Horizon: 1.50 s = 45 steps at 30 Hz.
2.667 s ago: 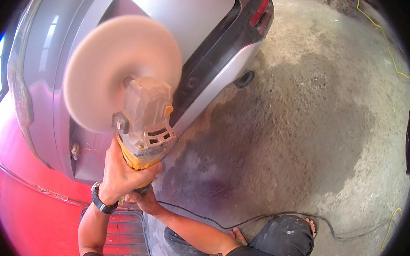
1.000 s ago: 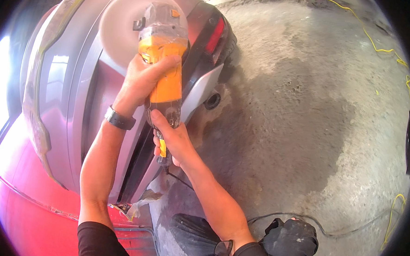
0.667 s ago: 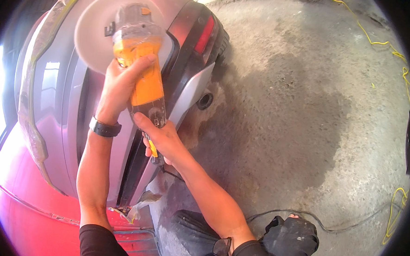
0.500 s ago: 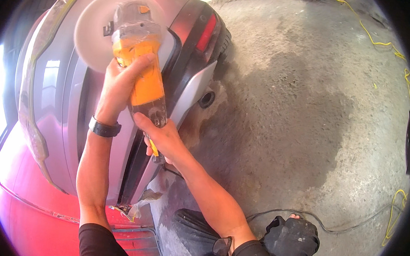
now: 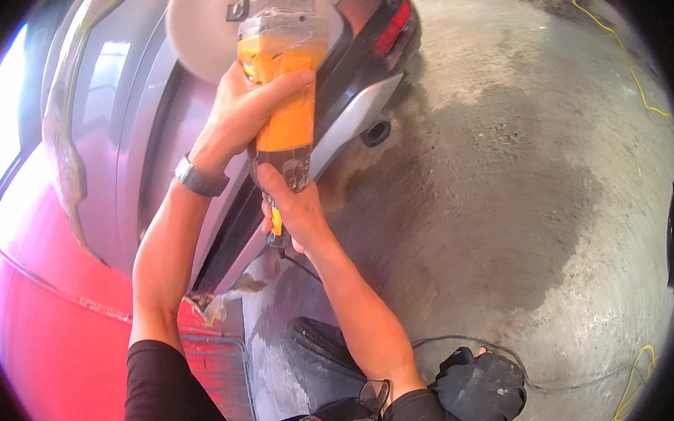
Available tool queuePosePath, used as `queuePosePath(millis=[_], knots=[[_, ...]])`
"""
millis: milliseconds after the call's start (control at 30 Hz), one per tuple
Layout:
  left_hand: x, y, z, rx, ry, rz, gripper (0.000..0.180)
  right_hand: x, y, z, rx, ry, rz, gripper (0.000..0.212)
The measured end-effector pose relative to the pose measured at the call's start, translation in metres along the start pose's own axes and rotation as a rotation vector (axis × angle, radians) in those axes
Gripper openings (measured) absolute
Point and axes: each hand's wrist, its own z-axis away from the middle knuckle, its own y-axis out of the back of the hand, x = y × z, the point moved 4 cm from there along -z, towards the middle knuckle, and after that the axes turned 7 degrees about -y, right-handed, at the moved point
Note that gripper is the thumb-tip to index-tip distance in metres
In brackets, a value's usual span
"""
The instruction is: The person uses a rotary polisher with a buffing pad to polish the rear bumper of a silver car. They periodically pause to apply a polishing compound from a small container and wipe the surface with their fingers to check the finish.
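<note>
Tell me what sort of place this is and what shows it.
Probably a car body workshop: there is a silver car, an orange polisher with a round pad held up at it, and a rough, stained concrete floor.

Rough concrete floor [image 5: 609, 263] to the right, with a broad dark patch [image 5: 489, 211]. Yellow cord [image 5: 627, 59] at upper right, yellow loop [image 5: 632, 390] at lower right. Red panel [image 5: 79, 326] lower left, probably another vehicle's. Eyeglasses [image 5: 374, 395], bottom centre.
</note>
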Motion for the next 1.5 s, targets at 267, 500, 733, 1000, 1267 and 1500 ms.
queuePosePath(millis=[267, 500, 733, 1000, 1267, 1500], knots=[[-0.023, 0.006, 0.057, 0.04, 0.056, 0.034, 0.052, 0.075, 0.015, 0.019, 0.014, -0.078, 0.056, 0.031], [-0.046, 0.032, 0.115, 0.058, 0.205, 0.16, 0.072, 0.118, 0.006, 0.045, 0.11, -0.134, 0.259, 0.028], [-0.077, 0.045, 0.183, 0.111, 0.268, 0.237, 0.078, 0.174, 0.013, 0.08, 0.13, -0.25, 0.27, 0.033], [-0.119, 0.081, 0.252, 0.203, 0.201, 0.341, 0.08, 0.266, 0.014, 0.089, 0.082, -0.237, 0.31, 0.041], [-0.159, 0.104, 0.292, 0.129, 0.064, 0.195, 0.088, 0.349, 0.017, 0.081, 0.017, -0.042, 0.23, 0.059], [-0.187, 0.135, 0.328, 0.112, -0.027, 0.101, 0.087, 0.422, 0.014, 0.067, 0.009, 0.033, 0.225, 0.065]])
